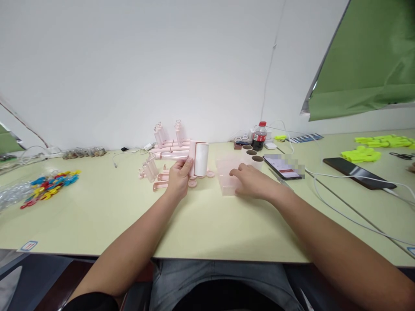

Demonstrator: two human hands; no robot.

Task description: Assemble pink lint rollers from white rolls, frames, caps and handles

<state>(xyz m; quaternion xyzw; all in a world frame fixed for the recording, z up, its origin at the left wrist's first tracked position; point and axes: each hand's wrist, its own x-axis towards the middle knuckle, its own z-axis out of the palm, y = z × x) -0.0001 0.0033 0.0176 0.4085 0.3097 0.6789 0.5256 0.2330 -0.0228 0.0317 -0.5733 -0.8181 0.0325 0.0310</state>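
Beyond dark clothing (pixel 223 298), at twelve o'clock, a lint roller (pixel 201 160) is being gripped by left hand (pixel 179 178); boxes (pixel 227 185) are being touched by right hand (pixel 252 180), hold unclear, scattering being risked by nudges.

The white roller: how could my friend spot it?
On the pale green table, look over it for the left hand. That hand is holding up the roller. It's fat, white and partly wrapped in pink, unlike the thin pink sticks nearby.
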